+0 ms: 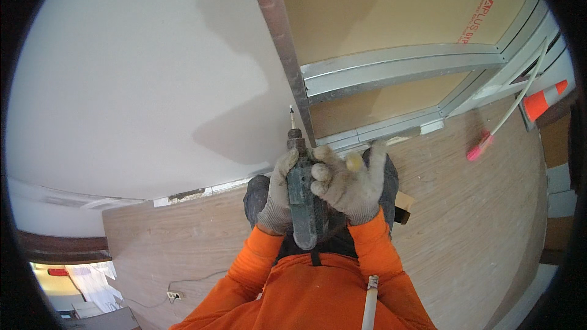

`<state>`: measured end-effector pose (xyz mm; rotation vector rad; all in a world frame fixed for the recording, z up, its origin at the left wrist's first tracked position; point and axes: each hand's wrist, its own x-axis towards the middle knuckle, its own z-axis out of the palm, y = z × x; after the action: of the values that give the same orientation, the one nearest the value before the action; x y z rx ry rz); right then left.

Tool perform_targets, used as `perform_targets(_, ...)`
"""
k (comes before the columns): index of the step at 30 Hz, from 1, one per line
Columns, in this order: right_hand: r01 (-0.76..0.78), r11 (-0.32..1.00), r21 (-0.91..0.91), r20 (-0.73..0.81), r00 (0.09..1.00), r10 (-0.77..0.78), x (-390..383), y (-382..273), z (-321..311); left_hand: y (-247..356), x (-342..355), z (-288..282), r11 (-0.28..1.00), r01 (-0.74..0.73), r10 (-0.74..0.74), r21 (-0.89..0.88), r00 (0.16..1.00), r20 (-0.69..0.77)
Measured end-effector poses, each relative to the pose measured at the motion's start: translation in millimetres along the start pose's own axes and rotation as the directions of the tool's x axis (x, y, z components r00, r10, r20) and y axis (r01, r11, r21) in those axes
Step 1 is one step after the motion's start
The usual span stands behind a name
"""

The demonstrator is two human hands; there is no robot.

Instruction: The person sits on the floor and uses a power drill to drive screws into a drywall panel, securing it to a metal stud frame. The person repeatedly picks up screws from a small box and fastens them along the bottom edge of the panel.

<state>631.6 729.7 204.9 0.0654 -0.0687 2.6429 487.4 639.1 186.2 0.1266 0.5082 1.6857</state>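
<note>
Drill (304, 192) | between both hands | left hand (278, 195), right hand (351, 180) clenched round it

Power drill (302, 198): its middle and grip lie hidden under the gloved left hand (278, 198) and right hand (350, 186). What the bit tip (291, 110) meets is too small to tell. A pale yellow object (354, 161) at the right hand's fingers (324, 174) is blurred, possibly a screw box. White tube (370, 302): cut off by the lower edge.
</note>
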Motion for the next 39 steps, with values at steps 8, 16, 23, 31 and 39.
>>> perform_targets(8, 0.175, -0.302, -0.937, 0.275, 0.904, -0.329, -97, 4, -18, -13, 1, 27, 0.994, -0.028, 0.04, 0.101, 0.992, -0.118)
perform_targets(16, -0.012, -0.565, -0.825, 0.258, 0.882, -0.394, -116, 57, -29, -16, -2, 42, 0.988, -0.06, 0.085, 0.141, 0.979, -0.183)
perform_targets(23, -0.064, -0.581, -0.812, 0.275, 0.836, -0.476, -87, 66, -17, -10, -5, 48, 0.977, -0.027, 0.08, 0.214, 0.967, -0.24)
perform_targets(31, -0.095, -0.612, -0.785, 0.307, 0.798, -0.518, -90, 90, -48, -6, -7, 39, 0.957, 0.017, 0.062, 0.29, 0.963, -0.261)
perform_targets(39, -0.078, -0.636, -0.768, 0.352, 0.777, -0.521, -93, 98, -61, -5, -6, 29, 0.955, 0.022, 0.043, 0.297, 0.977, -0.208)
